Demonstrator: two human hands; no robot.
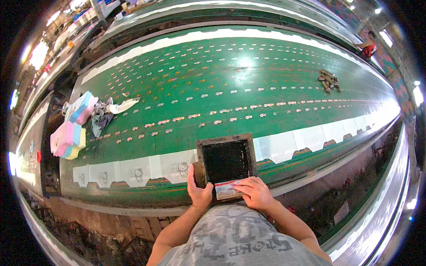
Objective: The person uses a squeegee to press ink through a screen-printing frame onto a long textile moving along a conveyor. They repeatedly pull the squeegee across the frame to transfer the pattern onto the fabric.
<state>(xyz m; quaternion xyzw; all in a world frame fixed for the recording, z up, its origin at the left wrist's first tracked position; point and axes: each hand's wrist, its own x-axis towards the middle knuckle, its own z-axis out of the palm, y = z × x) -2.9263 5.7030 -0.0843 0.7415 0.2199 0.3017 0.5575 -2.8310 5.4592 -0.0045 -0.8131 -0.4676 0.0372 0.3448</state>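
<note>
A square printing screen with a dark, ink-covered mesh lies over the near row of white fabric pieces on the green table. My left hand grips its near left corner, beside a brown block along the frame's left side. At the frame's near edge, my right hand is closed on a squeegee, a flat, pale strip with a red line along its top. Left of the screen, several white fabric pieces carry a black outlined cartoon cat figure. The pieces right of the screen look unprinted.
Stacks of pink, blue and yellow cloth stand at the table's left end, next to crumpled grey rags. Small printed marks cross the green table in rows. A brown heap lies far right. Another person stands beyond.
</note>
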